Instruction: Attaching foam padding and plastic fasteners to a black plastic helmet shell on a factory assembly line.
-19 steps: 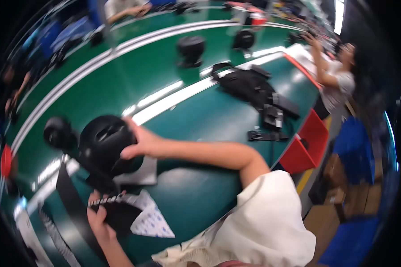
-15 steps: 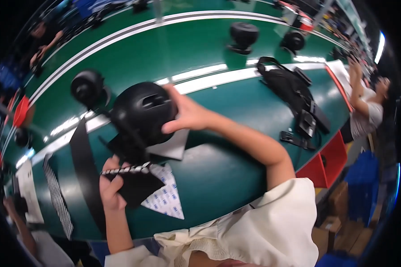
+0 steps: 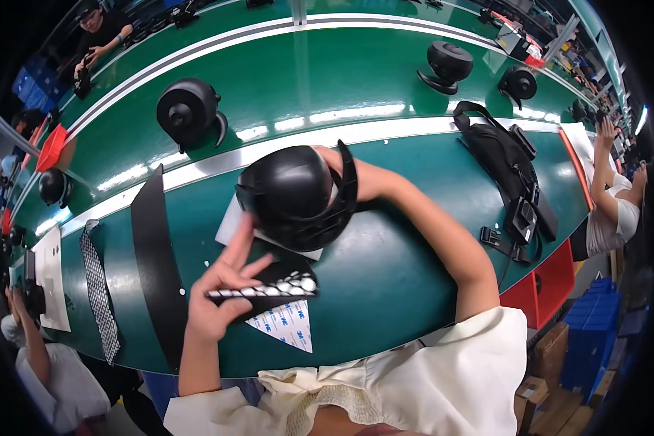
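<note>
A glossy black helmet (image 3: 287, 182) with a curved brim is tilted on its side over the bench. My right hand (image 3: 367, 174) grips it from its far right side, the fingers mostly hidden behind the shell. My left hand (image 3: 221, 291) pinches a black sheet piece (image 3: 269, 287) with a white-spotted edge between thumb and fingers. One left finger stretches up toward the shell; whether it touches cannot be told. Below that piece shows a white printed backing sheet (image 3: 291, 330), pointed at its lower end. A white sheet (image 3: 229, 221) lies partly under the helmet.
A long black strip (image 3: 155, 269) and a patterned strip (image 3: 100, 298) lie to the left. A black strapped bag (image 3: 490, 149) with small devices lies right. Similar helmets (image 3: 185, 112) stand on the green belt (image 3: 291, 65). A red bin (image 3: 548, 291) adjoins the right edge. Other people work on both sides.
The helmet has been turned, so its brim now shows on the right, and it sits farther right in the picture. My left hand has tilted the black piece, showing more of its white-spotted side.
</note>
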Demonstrator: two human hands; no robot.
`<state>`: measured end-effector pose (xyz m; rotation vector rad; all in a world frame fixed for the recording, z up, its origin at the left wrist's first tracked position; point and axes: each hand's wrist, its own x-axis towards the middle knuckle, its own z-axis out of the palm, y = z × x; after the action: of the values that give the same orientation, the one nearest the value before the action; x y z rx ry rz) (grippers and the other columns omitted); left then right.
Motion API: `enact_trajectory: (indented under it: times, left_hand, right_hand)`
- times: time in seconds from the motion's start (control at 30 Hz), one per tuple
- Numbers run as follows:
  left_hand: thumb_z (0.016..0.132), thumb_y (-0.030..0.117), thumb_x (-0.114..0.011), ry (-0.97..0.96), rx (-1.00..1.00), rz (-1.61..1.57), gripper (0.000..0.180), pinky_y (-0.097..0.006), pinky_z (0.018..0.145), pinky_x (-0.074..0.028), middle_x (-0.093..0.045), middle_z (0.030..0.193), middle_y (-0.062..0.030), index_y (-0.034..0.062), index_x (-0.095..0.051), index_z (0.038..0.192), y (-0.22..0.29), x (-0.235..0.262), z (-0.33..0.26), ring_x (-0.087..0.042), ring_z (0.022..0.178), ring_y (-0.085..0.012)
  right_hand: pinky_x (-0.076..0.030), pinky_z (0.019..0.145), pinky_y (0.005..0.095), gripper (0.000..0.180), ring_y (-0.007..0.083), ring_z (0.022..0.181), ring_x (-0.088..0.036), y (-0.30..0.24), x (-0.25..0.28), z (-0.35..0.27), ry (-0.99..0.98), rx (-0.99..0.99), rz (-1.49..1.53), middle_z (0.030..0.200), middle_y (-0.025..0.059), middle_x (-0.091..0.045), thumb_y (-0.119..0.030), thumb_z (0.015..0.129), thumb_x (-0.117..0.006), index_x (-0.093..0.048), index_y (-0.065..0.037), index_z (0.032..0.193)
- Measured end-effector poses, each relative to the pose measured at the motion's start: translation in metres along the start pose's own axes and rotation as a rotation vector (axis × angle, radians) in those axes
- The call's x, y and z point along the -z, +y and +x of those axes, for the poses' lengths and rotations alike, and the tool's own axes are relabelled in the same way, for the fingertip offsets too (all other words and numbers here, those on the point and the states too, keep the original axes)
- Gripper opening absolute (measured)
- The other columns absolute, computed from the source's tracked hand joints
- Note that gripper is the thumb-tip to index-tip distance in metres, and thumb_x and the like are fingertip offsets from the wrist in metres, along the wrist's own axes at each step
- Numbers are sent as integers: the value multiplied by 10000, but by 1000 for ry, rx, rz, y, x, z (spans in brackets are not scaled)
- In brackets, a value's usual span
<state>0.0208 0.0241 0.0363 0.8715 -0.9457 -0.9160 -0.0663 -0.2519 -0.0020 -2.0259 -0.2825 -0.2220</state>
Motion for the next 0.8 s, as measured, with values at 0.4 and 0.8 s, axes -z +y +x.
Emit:
enact_trajectory:
  times: [0.4,0.8]
  left_hand:
    - [777,-20,-511,148,155,-2,96,-408,977,-270,-129,1336,-320,-21,-455,855,12,-5,-5,-78,1281,-358]
    - [692,-31,-643,295,-26,571,201,-175,564,-422,-582,769,-61,-22,-518,850,35,-8,-30,-541,635,-65]
  right_hand:
    - [-325,950,358,804,222,1124,-425,-51,-1,14,98,-19,-11,1239,104,-416,-203,591,-751,-343,-41,1265]
    - [-426,707,320,564,233,823,-560,-153,-73,4,330,188,-194,936,123,-577,-187,587,-748,-509,-6,1065]
